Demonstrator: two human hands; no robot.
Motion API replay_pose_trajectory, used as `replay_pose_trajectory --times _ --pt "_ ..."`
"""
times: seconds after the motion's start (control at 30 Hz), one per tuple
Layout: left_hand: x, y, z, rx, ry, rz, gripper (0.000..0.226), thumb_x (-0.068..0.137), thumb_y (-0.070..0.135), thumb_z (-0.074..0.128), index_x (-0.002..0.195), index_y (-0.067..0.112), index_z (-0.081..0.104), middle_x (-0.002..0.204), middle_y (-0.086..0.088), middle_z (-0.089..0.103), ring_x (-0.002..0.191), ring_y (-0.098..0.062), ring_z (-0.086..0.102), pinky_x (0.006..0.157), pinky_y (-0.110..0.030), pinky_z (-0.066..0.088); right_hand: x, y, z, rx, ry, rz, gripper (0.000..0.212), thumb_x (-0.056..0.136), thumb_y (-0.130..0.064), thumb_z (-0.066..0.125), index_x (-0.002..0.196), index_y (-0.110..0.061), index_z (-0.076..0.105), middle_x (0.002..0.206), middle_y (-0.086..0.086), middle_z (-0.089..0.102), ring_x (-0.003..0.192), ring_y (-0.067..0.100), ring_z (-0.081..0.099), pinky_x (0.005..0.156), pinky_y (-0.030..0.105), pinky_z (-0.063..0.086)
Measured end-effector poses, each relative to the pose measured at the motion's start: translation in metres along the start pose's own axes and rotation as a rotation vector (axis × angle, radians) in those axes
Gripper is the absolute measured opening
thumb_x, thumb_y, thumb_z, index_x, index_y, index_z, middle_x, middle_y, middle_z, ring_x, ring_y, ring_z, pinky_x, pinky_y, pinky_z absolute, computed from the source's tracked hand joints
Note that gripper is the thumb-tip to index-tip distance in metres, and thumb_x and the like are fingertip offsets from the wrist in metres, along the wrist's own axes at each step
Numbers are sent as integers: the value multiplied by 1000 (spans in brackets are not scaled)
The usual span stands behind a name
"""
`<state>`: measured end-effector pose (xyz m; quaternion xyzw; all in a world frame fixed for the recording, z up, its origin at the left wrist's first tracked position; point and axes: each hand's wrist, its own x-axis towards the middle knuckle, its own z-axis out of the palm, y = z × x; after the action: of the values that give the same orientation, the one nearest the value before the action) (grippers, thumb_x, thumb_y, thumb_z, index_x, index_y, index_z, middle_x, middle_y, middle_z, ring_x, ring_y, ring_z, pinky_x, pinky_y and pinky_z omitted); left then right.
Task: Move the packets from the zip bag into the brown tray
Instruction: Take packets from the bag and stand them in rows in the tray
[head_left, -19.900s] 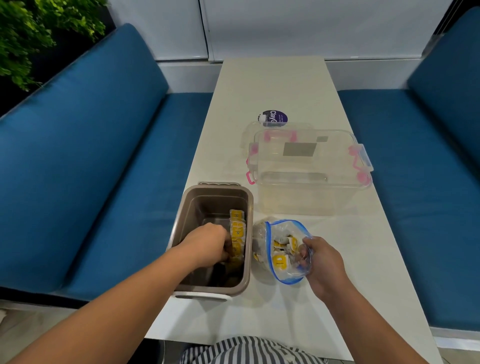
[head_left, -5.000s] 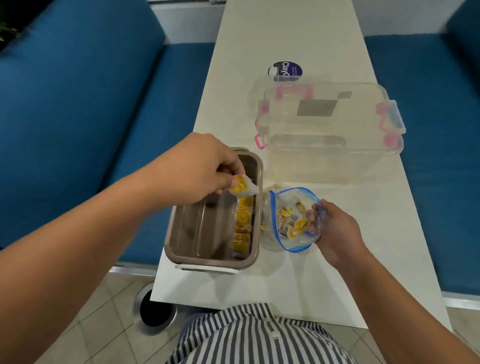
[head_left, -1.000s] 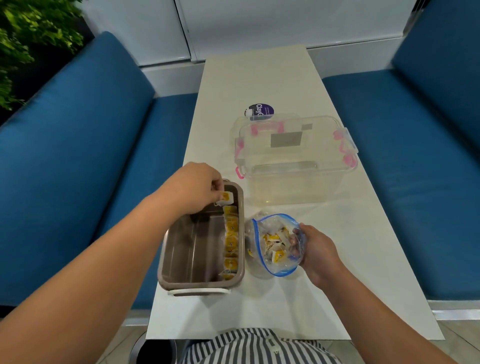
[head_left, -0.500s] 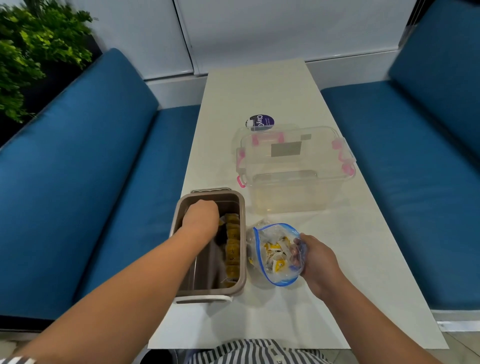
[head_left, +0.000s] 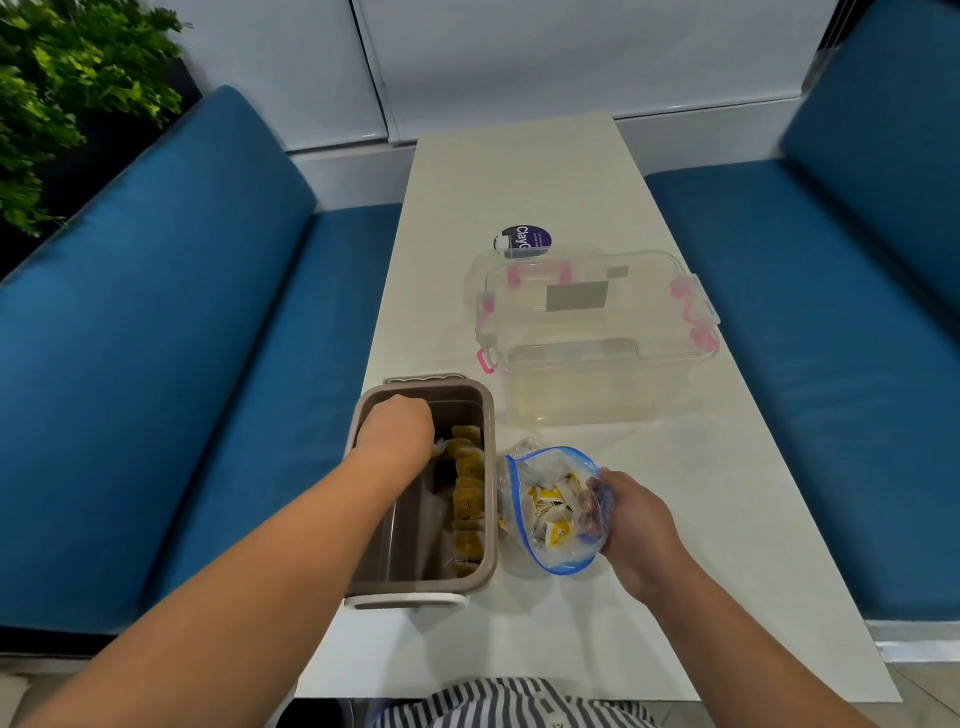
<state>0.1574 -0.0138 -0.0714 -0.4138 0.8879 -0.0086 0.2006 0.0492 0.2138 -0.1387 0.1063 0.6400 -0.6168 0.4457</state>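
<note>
My left hand (head_left: 397, 428) is down inside the brown tray (head_left: 415, 586) at its far end, fingers curled over a pale packet (head_left: 439, 448); I can't tell whether they pinch it or only touch it. My right hand (head_left: 636, 525) grips the right side of the zip bag (head_left: 519, 467) at its blue-edged mouth, fingers curled into the plastic and holding it open. The bag sits on the table (head_left: 519, 171) just right of the tray, with loose packets (head_left: 553, 514) inside. A row of yellow packets (head_left: 467, 499) stands along the tray's right wall. Farther off sits a clear box (head_left: 597, 332) with pink latches, and a round purple label (head_left: 524, 240) shows beyond it.
</note>
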Motion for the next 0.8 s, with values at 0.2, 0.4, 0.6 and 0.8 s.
replay_pose_trajectory --times 0.2,0.4,0.6,0.8 --pt "6 -1 -3 62 2 -11 22 94 15 59 112 6 68 107 -12 70 95 -26 67 81 -33 53 -1 -1 1 18 4 13 28 107 -28 51 112 -8 71 106 14 77 102 31 73 95 47 57" --pt "10 -6 -6 114 14 1 16 88 13 63 100 11 73 87 -5 63 75 -21 59 73 -30 54 -1 -2 1 47 0 7 27 106 -25 52 106 -6 71 89 10 79 91 28 74 86 43 57" --pt "13 -12 -7 96 22 11 23 84 4 64 101 15 73 92 -5 65 72 -19 54 65 -29 48 -1 -3 2 47 1 15 27 106 -25 52 108 -6 71 95 12 78 94 29 73 88 43 56" --pt "12 -15 -15 173 25 25 18 92 6 55 106 8 66 102 -9 66 84 -23 59 72 -30 48 -1 -4 2 45 1 27 26 107 -24 51 107 -7 71 99 13 77 94 28 73 86 42 58"
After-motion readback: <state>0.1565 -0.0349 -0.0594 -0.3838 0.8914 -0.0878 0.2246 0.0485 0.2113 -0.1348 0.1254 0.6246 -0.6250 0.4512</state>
